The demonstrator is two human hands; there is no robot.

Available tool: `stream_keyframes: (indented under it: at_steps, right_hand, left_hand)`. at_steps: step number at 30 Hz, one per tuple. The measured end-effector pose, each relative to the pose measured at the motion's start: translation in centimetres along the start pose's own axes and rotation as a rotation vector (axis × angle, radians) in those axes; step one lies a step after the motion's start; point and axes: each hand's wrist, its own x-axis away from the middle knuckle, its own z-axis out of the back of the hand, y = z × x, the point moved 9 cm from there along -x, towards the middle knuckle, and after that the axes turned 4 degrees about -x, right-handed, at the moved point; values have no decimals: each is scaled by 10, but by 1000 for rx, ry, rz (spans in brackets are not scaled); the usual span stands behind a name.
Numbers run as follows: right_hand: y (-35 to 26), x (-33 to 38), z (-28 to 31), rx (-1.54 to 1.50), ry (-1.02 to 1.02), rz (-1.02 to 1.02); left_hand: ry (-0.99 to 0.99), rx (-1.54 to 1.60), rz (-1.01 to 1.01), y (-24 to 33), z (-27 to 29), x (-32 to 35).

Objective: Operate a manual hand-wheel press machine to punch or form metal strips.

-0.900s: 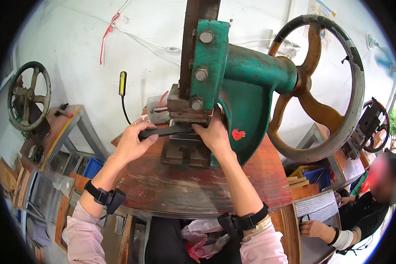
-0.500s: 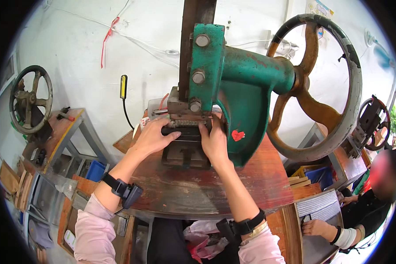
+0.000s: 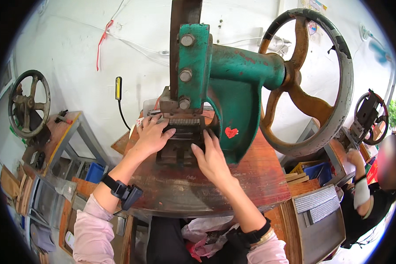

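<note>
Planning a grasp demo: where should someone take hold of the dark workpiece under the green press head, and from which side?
By my reading, grip the dark workpiece at its two side ends, from the open front. The left hand and right hand already flank it there; the green press blocks the top and rear.

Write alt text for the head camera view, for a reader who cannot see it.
A person's left hand and right hand reach into the die area of a green hand-wheel press on a worn red-brown bench. Its large rusty flywheel stands to the right; a co-worker's arm shows at far right.
</note>
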Motion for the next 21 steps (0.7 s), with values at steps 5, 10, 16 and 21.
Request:
stream_keyframes:
  at_steps: [5,10,16,21]
  right_hand:
    - [-41,17,61,266,-34,274]
    - [-144,3,175,775,276,690]
    - [-210,-76,300,1806,954,740]
    - [-167,-153,329,724,368,-58]
  left_hand:
    - [26,53,40,-5,-1,-1]
    - [64,84,59,-22,-4,-1]
    - [-10,60,54,-8,-7,-2]
    - [-42,76,114,-6,-16,3]
